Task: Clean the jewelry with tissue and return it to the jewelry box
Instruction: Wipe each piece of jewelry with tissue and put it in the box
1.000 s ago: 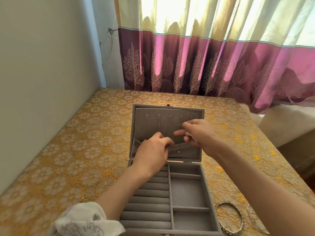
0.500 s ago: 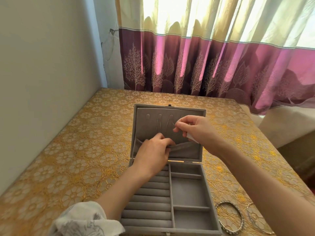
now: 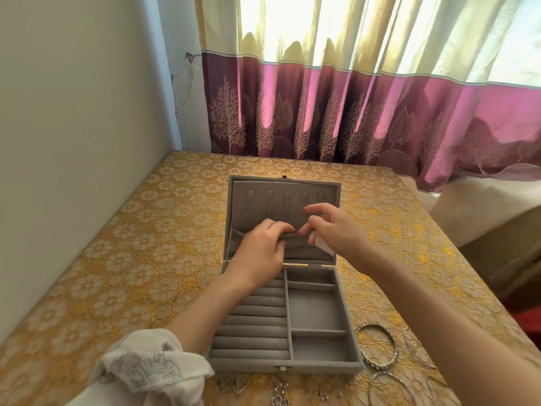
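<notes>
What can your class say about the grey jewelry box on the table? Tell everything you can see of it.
The jewelry box is grey and velvety-looking, and stands open on the gold floral tablecloth. Its base holds ring rolls on the left and bare compartments on the right. The raised lid has hooks, two with thin chains, above a fabric pocket. The left hand pinches the pocket's edge; the right hand, with tissue, reaches beside it.

One grey jewelry box (image 3: pixel 319 315) stands open — five hooks (image 3: pixel 285 197) in its lid. Beside it lie about four bangles (image 3: pixel 379 345); in front, two rings (image 3: pixel 231 385) — other small pieces too blurred to count.
</notes>
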A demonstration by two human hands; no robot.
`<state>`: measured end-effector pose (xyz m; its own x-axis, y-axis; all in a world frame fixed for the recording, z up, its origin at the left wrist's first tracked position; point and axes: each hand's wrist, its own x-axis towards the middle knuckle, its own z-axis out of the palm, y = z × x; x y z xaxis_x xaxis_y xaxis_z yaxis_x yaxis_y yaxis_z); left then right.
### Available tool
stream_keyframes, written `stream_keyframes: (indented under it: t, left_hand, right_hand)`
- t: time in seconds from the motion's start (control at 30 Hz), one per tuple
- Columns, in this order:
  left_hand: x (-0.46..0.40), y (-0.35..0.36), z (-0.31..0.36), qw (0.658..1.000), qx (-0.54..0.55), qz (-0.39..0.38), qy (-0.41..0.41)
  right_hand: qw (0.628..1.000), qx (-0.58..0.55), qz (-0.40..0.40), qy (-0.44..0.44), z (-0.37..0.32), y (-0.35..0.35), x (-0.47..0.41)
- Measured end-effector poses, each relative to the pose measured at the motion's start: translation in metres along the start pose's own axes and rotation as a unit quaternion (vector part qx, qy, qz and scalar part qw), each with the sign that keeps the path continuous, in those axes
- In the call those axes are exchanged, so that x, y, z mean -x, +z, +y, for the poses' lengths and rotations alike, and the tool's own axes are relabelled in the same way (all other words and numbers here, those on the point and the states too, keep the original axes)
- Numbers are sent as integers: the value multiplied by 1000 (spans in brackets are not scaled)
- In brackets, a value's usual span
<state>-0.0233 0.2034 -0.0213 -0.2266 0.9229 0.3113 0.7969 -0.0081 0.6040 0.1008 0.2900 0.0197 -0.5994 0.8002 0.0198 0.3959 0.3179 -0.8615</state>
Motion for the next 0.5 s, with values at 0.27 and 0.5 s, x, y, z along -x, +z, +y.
stream_keyframes:
  t: [0.27, 0.5]
  left_hand:
    - [66, -24, 37, 993, 109, 9, -54]
    - [150, -17, 53, 962, 212, -31, -171]
  right_hand:
    - [978, -207, 30, 19, 7, 21, 88]
    - [977, -210, 31, 23, 20, 58, 172]
